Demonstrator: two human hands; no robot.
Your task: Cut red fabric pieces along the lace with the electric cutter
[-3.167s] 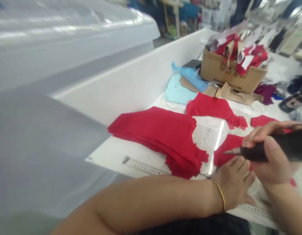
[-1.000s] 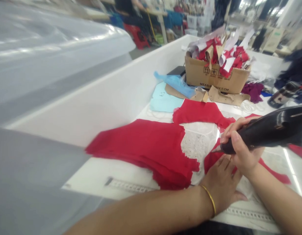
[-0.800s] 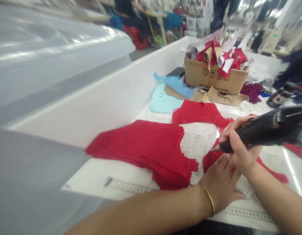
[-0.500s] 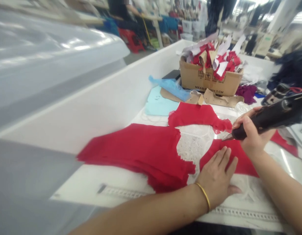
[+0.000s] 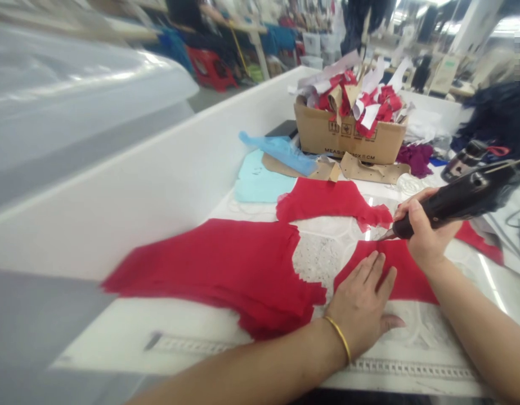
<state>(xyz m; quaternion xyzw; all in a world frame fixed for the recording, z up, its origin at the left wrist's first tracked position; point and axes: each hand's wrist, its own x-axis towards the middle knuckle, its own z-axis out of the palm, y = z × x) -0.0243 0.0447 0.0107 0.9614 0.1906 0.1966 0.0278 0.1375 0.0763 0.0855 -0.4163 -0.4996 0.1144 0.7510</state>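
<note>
Pressing flat, fingers spread and gripping nothing, the left hand (image 5: 363,306) pins a small red fabric piece (image 5: 407,273) on the white table (image 5: 192,320); the right hand (image 5: 426,239) is wrapped tight around a black pointed-tip tool (image 5: 458,199), tip touching the fabric's upper edge

L hand (image 5: 363,306) lies flat, palm down, fingers spread & pointing away, thumb out to the right; L forearm comes in bare from bottom left; R hand (image 5: 424,236) sits just beyond it, fist closed round a black tool (image 5: 454,199), thumb on top; R forearm enters from lower right.
</note>
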